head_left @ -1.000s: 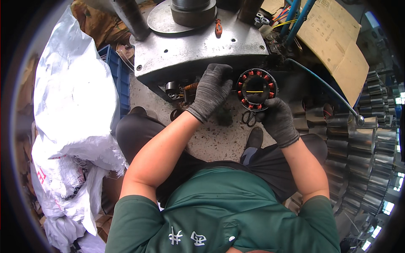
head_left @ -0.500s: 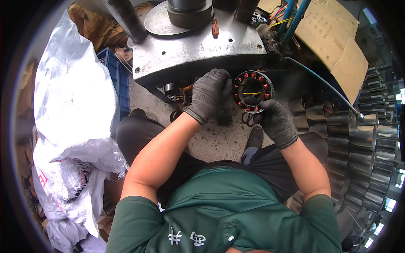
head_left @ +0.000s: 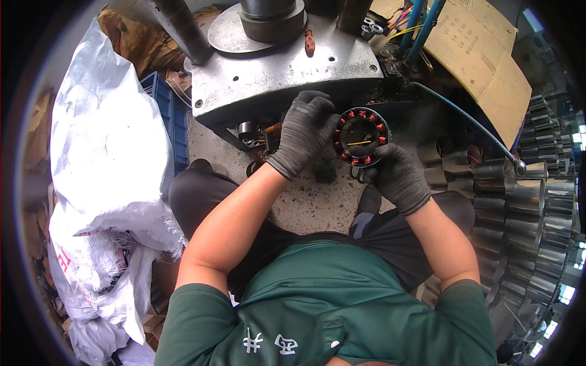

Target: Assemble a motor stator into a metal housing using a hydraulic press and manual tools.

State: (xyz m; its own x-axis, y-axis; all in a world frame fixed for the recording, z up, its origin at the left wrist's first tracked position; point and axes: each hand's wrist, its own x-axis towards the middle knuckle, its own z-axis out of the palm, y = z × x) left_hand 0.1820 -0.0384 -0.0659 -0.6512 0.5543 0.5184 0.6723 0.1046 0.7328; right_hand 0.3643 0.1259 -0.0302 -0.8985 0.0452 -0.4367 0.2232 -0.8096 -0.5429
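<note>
A round motor stator [head_left: 387,128] with red-copper coils is held up in front of the press, and a yellow wire shows across its dark opening. My right hand [head_left: 400,180], in a dark grey knit glove, grips its lower right rim, thumb on the front. My left hand [head_left: 303,134], gloved the same way, is at the upper left rim. Its fingers are curled, and the fingertips by the ring touch its edge; part of their grip is hidden behind the hand.
Ahead stands a steel press bed [head_left: 281,76] with an orange-handled screwdriver [head_left: 310,44] on it. A white woven sack [head_left: 110,146] and blue crate [head_left: 163,116] are at left. Stacked metal cylinders [head_left: 497,207], cardboard [head_left: 482,67] and a ball-ended lever [head_left: 519,167] are at right.
The stator has shifted slightly left and down and is tilted differently, its yellow wire now slanting. My left hand has moved a little, its fingers raised slightly. My right hand keeps its grip.
</note>
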